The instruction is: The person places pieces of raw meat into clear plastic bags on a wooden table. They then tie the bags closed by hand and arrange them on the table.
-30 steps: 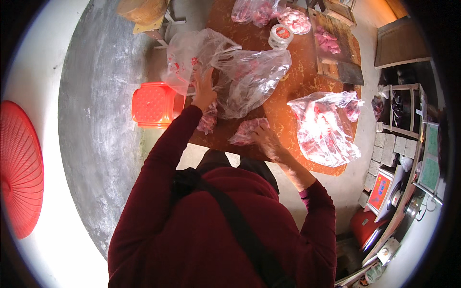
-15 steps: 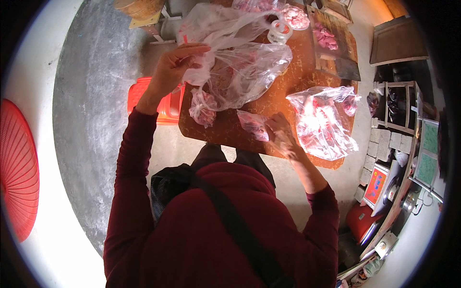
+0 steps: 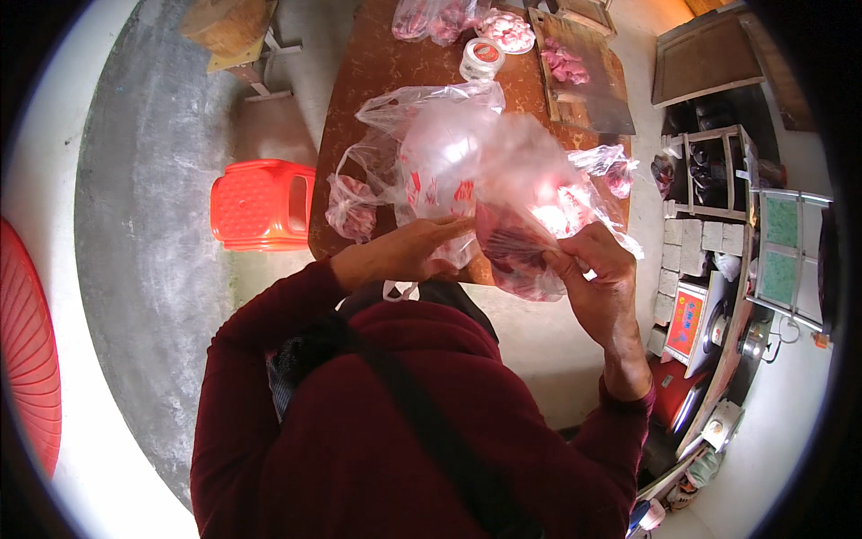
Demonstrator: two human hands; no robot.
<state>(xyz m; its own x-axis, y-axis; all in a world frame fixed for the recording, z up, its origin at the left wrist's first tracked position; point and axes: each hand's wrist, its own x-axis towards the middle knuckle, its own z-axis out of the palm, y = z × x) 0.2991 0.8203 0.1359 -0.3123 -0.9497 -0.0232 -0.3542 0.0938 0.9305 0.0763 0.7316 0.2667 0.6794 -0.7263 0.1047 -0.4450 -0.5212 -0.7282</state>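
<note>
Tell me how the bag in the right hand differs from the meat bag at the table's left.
The held bag is in the right hand; the left bag rests on the table. The held bag's meat looks darker, the left bag's pinker. Both are clear plastic with meat inside.

Right hand (image 3: 600, 274) grips the edge of a clear plastic bag of dark red meat (image 3: 514, 250), raised at the brown marbled table's (image 3: 373, 67) near edge. Left hand (image 3: 404, 251), fingers extended, is beside a translucent red-printed plastic bag (image 3: 433, 175); contact unclear. Red plastic stool (image 3: 251, 202) stands left of the table. Pink meat (image 3: 564, 65) lies on a wooden board (image 3: 597, 85).
</note>
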